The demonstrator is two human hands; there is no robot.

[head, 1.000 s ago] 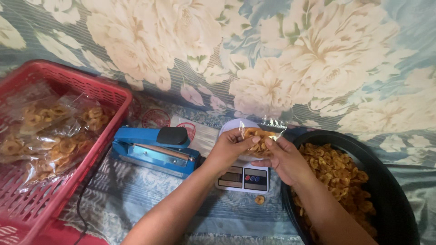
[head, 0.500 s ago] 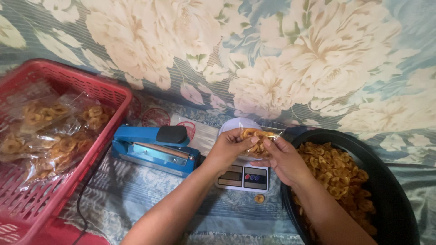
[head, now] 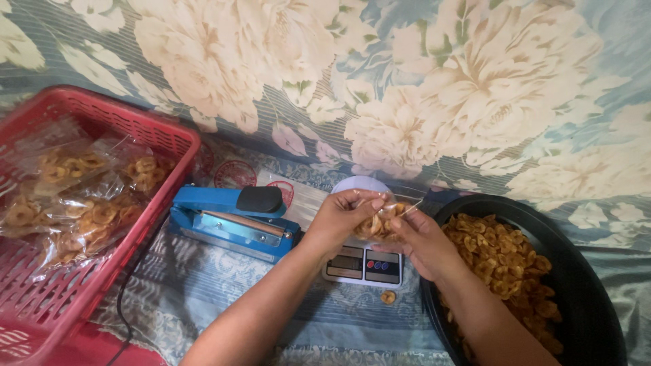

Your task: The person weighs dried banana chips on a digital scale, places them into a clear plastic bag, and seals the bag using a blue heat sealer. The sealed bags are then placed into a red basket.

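Our hands meet over the scale, between the sealer and the basin.

We hold the small bag of chips [head: 380,224] between our left hand [head: 342,220] and right hand [head: 424,240], just above the scale [head: 363,266], whose round platform [head: 356,184] shows on the far side of our fingers. Left of the scale lies the heat sealer [head: 230,220], and further left the basket [head: 163,135] with filled bags [head: 81,210] in it. Right of the scale sits the basin [head: 583,285], with loose chips [head: 502,257] in it. One stray chip [head: 388,297] lies on the cloth [head: 203,285] just near of the scale. The flowered fabric [head: 407,88] rises behind everything.
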